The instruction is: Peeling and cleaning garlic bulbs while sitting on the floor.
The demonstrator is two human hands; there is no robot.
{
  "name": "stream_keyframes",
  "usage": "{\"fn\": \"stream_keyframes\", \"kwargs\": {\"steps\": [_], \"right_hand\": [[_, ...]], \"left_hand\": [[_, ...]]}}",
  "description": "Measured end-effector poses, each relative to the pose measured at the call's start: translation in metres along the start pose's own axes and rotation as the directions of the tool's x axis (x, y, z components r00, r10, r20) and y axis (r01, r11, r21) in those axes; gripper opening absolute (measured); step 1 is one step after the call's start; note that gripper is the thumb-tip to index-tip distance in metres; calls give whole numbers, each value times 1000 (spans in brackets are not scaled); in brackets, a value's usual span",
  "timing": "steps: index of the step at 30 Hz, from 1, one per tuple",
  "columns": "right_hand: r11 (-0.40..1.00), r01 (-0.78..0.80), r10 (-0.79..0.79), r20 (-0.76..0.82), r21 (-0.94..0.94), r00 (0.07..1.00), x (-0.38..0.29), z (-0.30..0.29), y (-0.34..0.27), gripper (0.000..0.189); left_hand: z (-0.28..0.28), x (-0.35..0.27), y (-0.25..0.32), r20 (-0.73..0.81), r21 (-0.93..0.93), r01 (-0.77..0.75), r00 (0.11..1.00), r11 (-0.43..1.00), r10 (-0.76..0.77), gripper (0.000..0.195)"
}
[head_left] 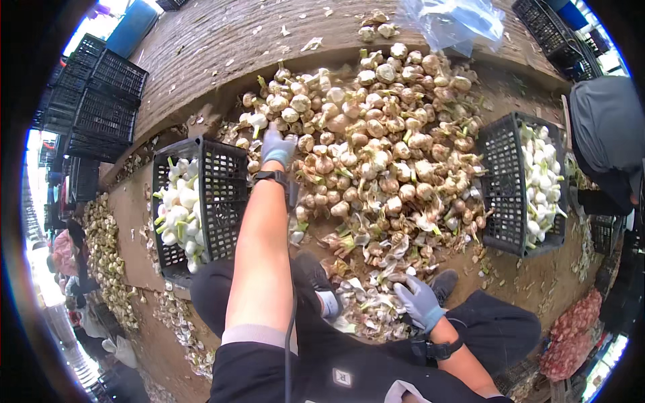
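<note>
A large heap of garlic bulbs [373,126] with dry, earthy skins lies on the floor before me. My left hand [278,146], in a grey glove, reaches to the heap's left side with its index finger stretched out. Just beyond that fingertip is a clean white garlic bulb [258,121] with a green stem; I see no grip on it. My right hand [419,303], also gloved, hovers low between my knees, fingers apart, over loose garlic skins [375,307]. No object shows in it, though its palm is hidden.
Black plastic crates of white, cleaned garlic stand at left [224,196] and right [504,186]. Clear plastic sheeting [453,22] lies beyond the heap. Stacked crates [106,95] rise at far left. Another person [607,126] sits at right, above a red mesh sack [572,332].
</note>
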State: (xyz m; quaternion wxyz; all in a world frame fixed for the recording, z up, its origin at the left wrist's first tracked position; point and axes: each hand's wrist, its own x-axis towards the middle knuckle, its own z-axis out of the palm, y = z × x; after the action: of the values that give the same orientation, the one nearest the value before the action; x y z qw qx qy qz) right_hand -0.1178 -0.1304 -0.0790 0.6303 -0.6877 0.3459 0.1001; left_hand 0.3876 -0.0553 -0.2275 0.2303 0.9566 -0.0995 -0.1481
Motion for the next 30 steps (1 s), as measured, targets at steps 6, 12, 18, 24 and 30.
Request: {"fn": "stream_keyframes", "kwargs": {"steps": [6,12,18,24,30], "right_hand": [[821,-359,392,18,444,920,48,-3,56,26],[884,-413,389,145,221,910,62,17,102,28],[792,-487,419,252,367,872,81,17,100,30],[805,-348,333,118,481,935,107,6,78,29],[783,-306,283,128,542,951,91,4,55,29]], "left_hand": [[-43,94,-41,-29,7,180,983,984,-180,70],[-19,106,-57,20,192,320,944,928,-330,55],[-109,140,-47,268,189,-83,963,978,30,30],[-318,80,-56,437,39,-715,641,698,631,29],[-375,-7,-121,565,110,335,753,936,-336,30]]}}
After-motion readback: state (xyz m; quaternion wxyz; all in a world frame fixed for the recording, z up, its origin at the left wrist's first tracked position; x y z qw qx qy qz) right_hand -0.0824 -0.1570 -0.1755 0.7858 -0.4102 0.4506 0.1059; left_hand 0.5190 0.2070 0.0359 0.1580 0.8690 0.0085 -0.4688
